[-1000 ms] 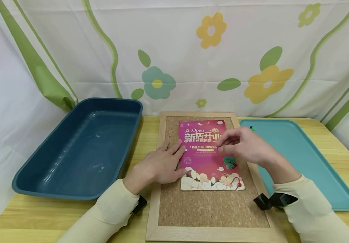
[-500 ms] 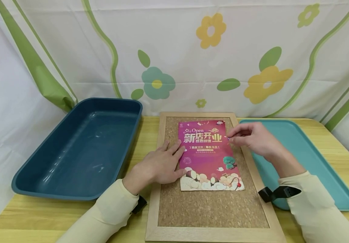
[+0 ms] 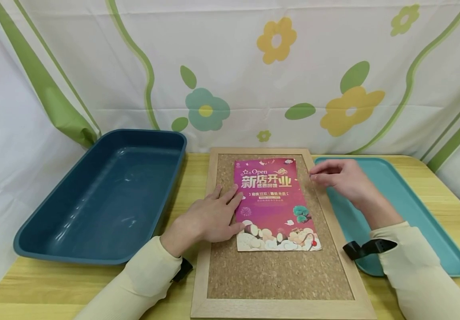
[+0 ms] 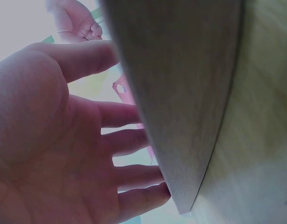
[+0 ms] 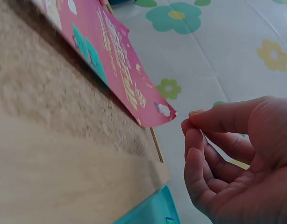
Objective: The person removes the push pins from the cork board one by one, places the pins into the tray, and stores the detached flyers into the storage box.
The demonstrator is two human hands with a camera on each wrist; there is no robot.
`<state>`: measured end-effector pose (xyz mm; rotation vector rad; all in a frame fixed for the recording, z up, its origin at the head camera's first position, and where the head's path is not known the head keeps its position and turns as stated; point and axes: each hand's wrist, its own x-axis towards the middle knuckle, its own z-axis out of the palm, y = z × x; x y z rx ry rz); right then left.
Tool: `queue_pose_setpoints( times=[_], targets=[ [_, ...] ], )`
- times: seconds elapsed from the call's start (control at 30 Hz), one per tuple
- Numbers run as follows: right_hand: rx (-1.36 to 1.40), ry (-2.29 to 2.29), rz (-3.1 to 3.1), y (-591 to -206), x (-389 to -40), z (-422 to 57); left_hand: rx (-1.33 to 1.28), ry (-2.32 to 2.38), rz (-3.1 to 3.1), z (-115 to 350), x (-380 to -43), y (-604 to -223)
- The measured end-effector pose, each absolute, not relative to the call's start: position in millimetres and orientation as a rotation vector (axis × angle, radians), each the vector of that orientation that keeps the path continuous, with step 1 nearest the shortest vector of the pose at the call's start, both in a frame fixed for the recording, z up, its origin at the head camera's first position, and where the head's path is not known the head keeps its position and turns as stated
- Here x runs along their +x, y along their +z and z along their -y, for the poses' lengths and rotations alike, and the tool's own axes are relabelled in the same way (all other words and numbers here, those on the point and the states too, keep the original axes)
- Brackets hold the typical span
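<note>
A purple-pink poster (image 3: 268, 200) lies on a wood-framed corkboard (image 3: 282, 275). My left hand (image 3: 211, 215) rests flat with spread fingers on the poster's left edge and the board beside it. In the left wrist view, the fingers (image 4: 127, 142) reach over the frame's side. My right hand (image 3: 340, 178) hovers over the board's right frame, thumb and fingertips pinched together near the poster's upper right. Between them is a small push pin, mostly hidden now; its purple head showed earlier. The poster's upper right corner (image 5: 164, 112) curls up off the cork.
A deep dark blue tub (image 3: 106, 200) stands left of the board. To the right lies a shallow teal tray (image 3: 406, 209), partly under the right arm, with a small blue-and-green item (image 5: 169, 220) in it. A flowered white cloth (image 3: 246, 80) hangs behind the table.
My right hand has moved right, from over the poster's middle right to past its edge, still pinching the pin. The left hand has stayed in place.
</note>
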<state>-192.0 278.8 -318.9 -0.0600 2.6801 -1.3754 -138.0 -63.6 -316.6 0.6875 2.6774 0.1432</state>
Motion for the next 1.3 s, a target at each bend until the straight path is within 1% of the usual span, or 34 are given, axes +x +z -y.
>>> queue_pose_setpoints(
  times=[0.8,1.3],
  targets=[
    [0.216,-1.559,-2.709,-336,-206,-334,0.685,0.151,-2.677,63,-137,-316],
    [0.259,-1.577,-2.661,-346,-209,-344,0.679,0.152,-2.680,63,-137,-316]
  ],
)
